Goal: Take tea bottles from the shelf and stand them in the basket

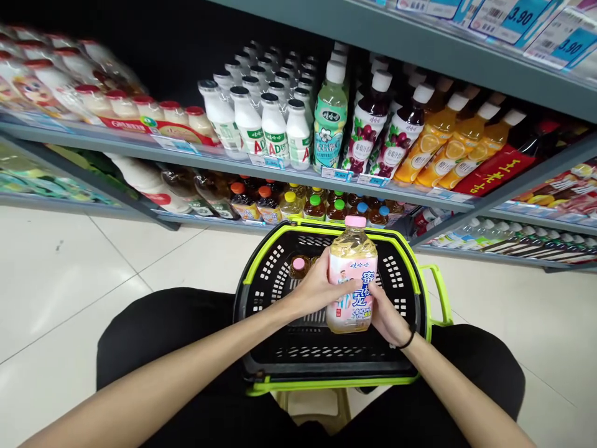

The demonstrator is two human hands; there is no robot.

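Observation:
Both my hands hold one pink-labelled bottle [353,280] with a pink cap and pale yellow drink, upright above a black basket with lime-green trim [336,373]. My left hand [319,286] wraps the bottle's left side, its thumb across the label. Around the right side is my right hand [388,314], thumb on the label and a black band at the wrist. Inside the basket, left of the held bottle, a pink-capped bottle [299,267] shows in part. The fingers behind the held bottle are hidden.
Ahead, a shelf [209,155] carries white bottles [275,127], a green bottle [330,118], grape drinks [366,127] and orange drinks [431,140]. Coloured-cap bottles [314,205] stand on the lower shelf behind the basket. My knees flank the basket, with a stool [342,404] below.

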